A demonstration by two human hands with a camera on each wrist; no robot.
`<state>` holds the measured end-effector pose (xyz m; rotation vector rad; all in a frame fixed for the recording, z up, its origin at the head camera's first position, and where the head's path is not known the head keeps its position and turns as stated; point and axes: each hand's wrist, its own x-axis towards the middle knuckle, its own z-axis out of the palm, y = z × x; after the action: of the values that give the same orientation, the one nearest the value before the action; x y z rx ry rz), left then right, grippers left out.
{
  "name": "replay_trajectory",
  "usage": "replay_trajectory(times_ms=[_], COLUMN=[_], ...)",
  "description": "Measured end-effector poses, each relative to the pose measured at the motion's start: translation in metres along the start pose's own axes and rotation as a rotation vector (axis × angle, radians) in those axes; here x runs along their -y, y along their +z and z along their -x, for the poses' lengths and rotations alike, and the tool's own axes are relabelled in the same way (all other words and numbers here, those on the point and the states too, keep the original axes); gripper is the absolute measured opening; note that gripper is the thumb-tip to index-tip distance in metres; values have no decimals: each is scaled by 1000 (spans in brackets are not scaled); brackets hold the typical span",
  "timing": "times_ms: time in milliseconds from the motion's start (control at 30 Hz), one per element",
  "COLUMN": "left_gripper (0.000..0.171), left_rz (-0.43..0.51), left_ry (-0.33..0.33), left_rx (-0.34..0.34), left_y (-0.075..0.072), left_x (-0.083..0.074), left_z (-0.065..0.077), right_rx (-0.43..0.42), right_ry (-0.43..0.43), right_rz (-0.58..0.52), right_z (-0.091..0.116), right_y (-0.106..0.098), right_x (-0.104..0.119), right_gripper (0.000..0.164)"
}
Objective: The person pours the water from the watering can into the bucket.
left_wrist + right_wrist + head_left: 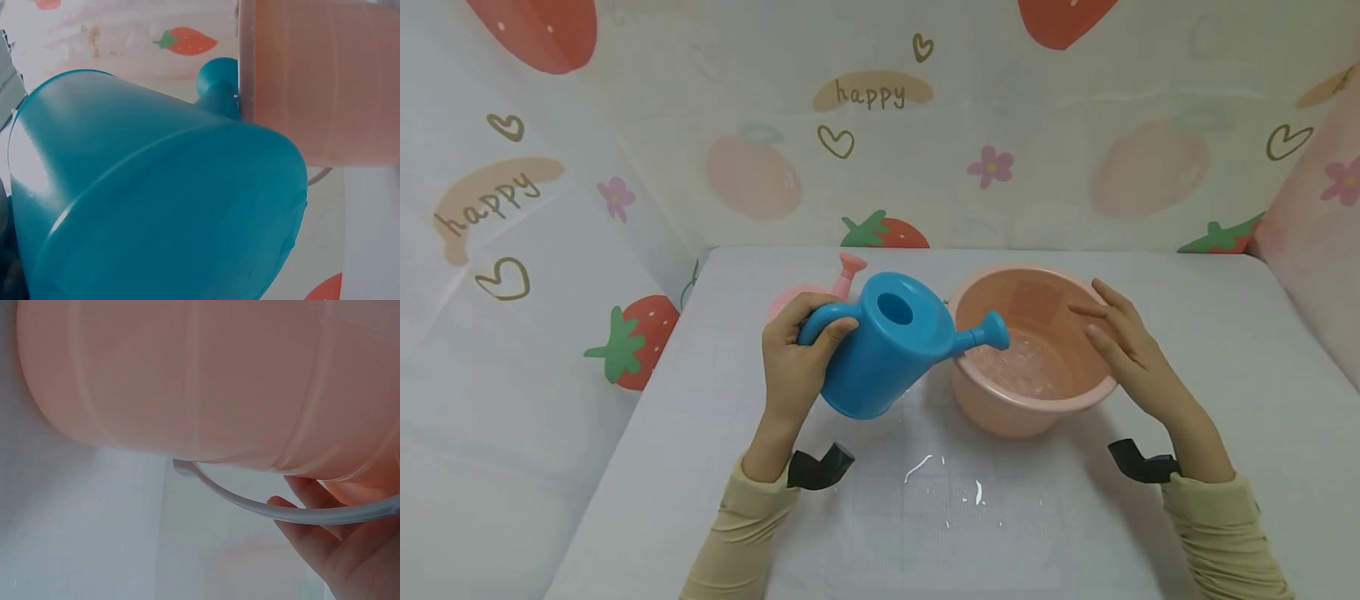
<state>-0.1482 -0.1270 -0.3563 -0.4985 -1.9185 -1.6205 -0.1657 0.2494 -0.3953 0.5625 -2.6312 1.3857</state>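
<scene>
You've got two watering cans here: one blue can (880, 362) and one pink can (844, 285), partly hidden on the far left of the table (1045, 550). Your left hand (795, 358) has its fingers curled round the blue one's handle, tilting it right, its one spout over the one pink basin (1009, 417). Your right hand (1131, 354) is at the basin's right rim, fingers slightly spread.

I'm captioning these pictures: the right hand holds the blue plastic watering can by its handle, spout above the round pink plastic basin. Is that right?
No, wrong hand: the head view shows the left hand holding the blue watering can by its handle, spout above the pink basin.
</scene>
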Motion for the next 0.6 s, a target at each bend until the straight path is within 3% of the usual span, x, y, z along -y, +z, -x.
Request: replay_trajectory(times_ms=[600], left_gripper=[44], left_rz=[23], left_ry=[5], left_rx=[1], left_y=[0], left_x=[0], left_z=[-1], right_rx=[-35], right_ry=[62], right_rz=[107], right_z=[2], right_y=[0], right_x=[5], right_gripper=[55])
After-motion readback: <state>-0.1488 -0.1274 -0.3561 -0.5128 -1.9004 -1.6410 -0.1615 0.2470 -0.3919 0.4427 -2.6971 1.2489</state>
